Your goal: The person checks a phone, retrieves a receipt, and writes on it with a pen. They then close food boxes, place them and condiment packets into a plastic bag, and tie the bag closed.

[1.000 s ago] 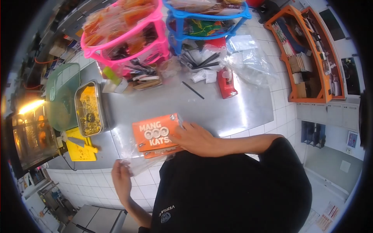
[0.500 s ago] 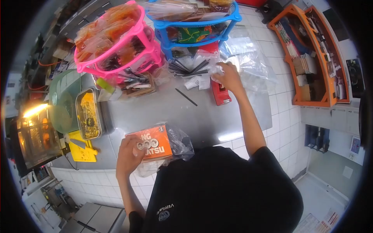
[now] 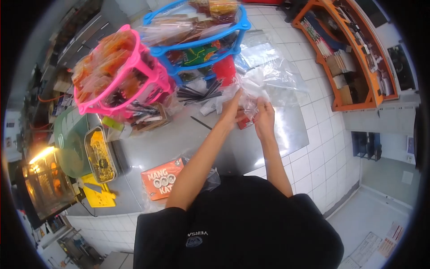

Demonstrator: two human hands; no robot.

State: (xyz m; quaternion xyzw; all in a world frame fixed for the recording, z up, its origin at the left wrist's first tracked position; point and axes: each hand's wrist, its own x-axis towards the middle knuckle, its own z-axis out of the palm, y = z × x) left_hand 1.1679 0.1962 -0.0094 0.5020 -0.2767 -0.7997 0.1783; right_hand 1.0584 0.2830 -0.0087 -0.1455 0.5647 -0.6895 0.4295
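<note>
Both my hands hold a crumpled, see-through white plastic bag (image 3: 251,85) above the right part of the steel table. My left hand (image 3: 231,109) grips its left side and my right hand (image 3: 265,116) its right side, with fingers closed on the film. A red box (image 3: 244,122) sits on the table just below the bag, partly hidden by it. The orange box with printed lettering (image 3: 162,179) lies in clear plastic near the front edge, partly behind my left forearm. One black straw (image 3: 200,122) rests on the steel, near a bunch of black straws (image 3: 199,93).
A pink basket (image 3: 134,67) and a blue rack (image 3: 197,42) of packets stand at the back. On the left are a metal tray of yellow food (image 3: 102,154), a knife (image 3: 92,187) and a yellow board (image 3: 101,197). An orange shelf (image 3: 354,105) stands right.
My left hand has left the orange box and moved up and right to the plastic bag. The bag is now spread between both hands. The view has shifted.
</note>
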